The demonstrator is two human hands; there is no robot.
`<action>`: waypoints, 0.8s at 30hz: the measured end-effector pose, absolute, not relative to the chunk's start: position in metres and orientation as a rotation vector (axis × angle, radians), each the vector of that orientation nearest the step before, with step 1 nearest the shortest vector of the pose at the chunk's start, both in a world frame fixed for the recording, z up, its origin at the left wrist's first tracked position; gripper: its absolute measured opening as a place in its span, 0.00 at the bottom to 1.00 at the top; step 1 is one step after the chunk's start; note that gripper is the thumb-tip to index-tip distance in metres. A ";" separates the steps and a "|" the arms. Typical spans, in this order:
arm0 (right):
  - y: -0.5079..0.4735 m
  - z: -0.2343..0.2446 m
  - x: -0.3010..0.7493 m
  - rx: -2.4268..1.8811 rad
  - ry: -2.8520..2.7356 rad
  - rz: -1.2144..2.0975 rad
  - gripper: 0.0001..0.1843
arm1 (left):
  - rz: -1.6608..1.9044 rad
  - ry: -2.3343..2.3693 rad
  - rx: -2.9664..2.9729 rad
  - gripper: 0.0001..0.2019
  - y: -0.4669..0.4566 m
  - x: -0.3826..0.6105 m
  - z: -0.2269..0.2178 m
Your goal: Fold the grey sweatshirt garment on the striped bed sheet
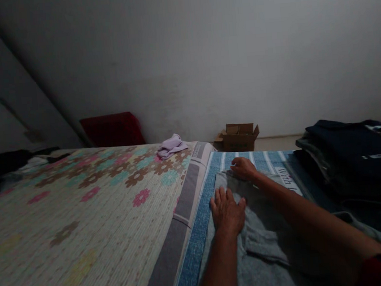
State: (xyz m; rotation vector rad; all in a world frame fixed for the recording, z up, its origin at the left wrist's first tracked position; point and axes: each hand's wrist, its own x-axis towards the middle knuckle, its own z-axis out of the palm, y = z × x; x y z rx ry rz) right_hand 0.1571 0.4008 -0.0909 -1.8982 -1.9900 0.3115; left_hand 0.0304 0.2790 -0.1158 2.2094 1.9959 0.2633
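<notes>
A grey garment lies spread on a blue striped cloth, with a raised fold or flap across its middle. My left hand rests flat on its left part, fingers stretched out and a little apart. Farther off, my right hand is at the garment's far edge, with its fingers bent and closed on the fabric there. My right forearm crosses over the garment and hides part of it.
To the right stands a stack of folded dark clothes. A flowered bedspread covers the left side, with a lilac cloth on it. Beyond are an open cardboard box, a red object and the wall. Dark clothes lie far left.
</notes>
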 end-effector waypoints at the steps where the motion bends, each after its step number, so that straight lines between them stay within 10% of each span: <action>1: 0.395 -0.090 0.165 -1.909 -1.989 0.300 0.15 | 0.255 1.999 2.210 0.32 0.279 0.030 -0.115; 24: 0.304 -0.070 0.207 -2.075 -2.035 0.057 0.11 | 0.093 2.095 2.238 0.32 0.287 0.030 -0.109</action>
